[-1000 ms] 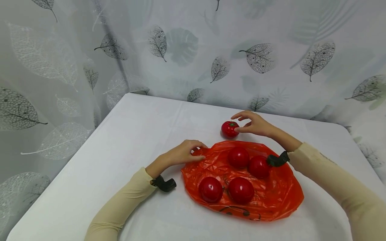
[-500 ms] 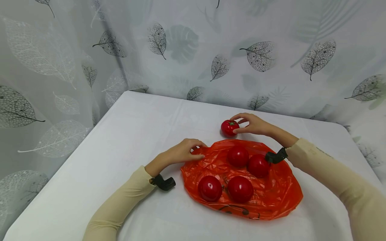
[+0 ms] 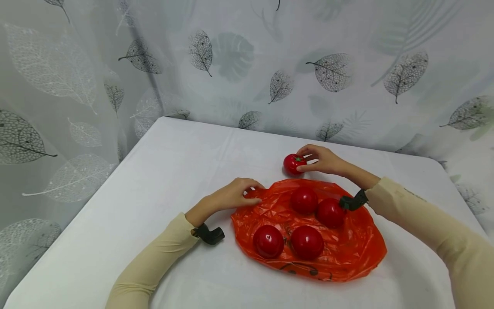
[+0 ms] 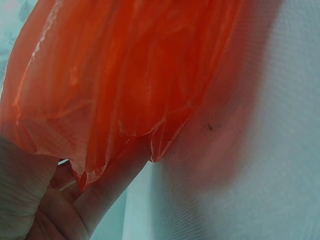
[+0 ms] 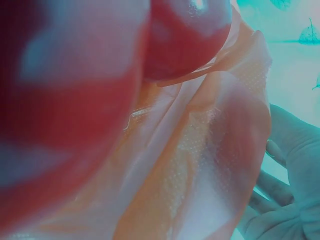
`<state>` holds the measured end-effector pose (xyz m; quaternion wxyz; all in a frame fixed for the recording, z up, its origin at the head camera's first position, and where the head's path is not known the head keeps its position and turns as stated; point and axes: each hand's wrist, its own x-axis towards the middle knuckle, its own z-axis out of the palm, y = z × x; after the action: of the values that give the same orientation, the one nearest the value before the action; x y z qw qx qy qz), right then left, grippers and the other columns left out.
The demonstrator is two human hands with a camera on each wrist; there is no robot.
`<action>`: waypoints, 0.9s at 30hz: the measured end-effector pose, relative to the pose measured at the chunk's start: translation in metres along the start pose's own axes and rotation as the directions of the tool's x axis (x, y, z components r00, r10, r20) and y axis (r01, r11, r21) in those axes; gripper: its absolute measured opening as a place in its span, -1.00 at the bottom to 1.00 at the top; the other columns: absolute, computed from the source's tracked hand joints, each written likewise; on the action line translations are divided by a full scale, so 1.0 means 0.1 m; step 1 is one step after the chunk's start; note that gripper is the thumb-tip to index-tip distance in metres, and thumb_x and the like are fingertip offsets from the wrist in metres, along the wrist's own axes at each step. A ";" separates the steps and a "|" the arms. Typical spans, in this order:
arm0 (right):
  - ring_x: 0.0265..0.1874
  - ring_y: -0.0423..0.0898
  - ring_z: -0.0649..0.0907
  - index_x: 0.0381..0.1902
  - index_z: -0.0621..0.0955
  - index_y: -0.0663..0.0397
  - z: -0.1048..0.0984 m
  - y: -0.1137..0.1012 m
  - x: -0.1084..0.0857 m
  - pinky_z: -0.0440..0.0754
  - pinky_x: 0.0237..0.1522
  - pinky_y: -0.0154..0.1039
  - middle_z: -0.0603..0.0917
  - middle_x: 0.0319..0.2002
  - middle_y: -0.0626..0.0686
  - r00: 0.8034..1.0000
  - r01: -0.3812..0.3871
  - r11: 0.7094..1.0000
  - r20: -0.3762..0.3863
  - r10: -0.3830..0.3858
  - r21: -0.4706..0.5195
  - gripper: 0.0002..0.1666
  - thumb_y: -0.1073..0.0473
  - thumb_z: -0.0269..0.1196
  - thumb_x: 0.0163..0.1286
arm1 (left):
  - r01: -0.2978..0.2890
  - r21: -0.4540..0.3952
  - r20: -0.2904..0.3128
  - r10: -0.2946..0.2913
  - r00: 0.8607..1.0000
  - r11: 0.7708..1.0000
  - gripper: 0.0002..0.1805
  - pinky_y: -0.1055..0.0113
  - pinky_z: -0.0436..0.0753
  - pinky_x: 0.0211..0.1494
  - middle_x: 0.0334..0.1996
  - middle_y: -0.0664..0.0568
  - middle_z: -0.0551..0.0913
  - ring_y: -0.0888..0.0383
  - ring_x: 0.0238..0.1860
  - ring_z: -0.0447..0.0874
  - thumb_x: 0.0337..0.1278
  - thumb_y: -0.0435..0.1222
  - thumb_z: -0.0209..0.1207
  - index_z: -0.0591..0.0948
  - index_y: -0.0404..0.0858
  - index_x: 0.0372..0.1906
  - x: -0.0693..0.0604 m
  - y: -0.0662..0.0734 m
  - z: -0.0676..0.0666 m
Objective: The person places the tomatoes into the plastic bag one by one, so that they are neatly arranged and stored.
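A shiny red tomato [image 3: 292,165] with a green stem top sits on the white table beyond the bag. My right hand [image 3: 325,161] holds its right side, thumb in front and fingers curled over the top. The tomato does not show in the right wrist view, where the hand [image 5: 292,195] is partly behind plastic. With my left hand [image 3: 233,195] I pinch the left edge of an orange-red plastic bag [image 3: 356,244]. In the left wrist view the gathered bag [image 4: 145,65] hangs over the thumb and fingers [image 4: 100,197].
Several smooth red balls, tomato-like, lie on or in the spread bag, one ball [image 3: 268,241] at front left and another [image 3: 330,213] near the right wrist's black camera mount [image 3: 353,201]. The white table [image 3: 185,159] ends against a leaf-patterned curtain [image 3: 247,60].
My right hand has closed in from the tomato's right side, and its thumb and fingers now lie on it. The left hand stays at the bag's edge. The head view has shifted slightly.
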<state>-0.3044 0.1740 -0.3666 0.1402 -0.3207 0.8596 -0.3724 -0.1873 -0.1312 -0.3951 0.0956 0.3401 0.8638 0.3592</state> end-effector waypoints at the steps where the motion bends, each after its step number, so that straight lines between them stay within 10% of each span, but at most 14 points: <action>1: 0.09 0.31 0.59 0.13 0.47 0.32 0.00 0.00 0.01 0.61 0.01 0.12 0.55 0.13 0.37 1.000 0.004 1.000 0.000 -0.004 -0.001 -0.46 0.30 0.39 0.22 | 0.003 -0.002 -0.001 -0.003 1.000 1.000 -0.64 0.43 0.57 0.00 -0.04 -0.03 0.68 0.12 -0.06 0.56 0.21 -0.29 0.27 0.62 -0.29 0.09 0.00 0.00 0.00; 27: 0.05 0.28 0.62 0.09 0.51 0.28 -0.04 -0.04 -0.03 0.65 -0.04 0.04 0.58 0.09 0.34 1.000 0.016 1.000 0.023 -0.016 -0.011 -0.47 0.27 0.43 0.18 | 0.001 -0.014 -0.002 -0.001 1.000 1.000 -0.65 0.45 0.58 -0.05 -0.05 -0.01 0.69 0.14 -0.08 0.56 0.21 -0.29 0.27 0.63 -0.29 0.08 0.00 -0.01 0.02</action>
<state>-0.3022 0.1753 -0.3608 0.1450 -0.3326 0.8575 -0.3648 -0.1874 -0.1308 -0.3974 0.0974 0.3387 0.8616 0.3653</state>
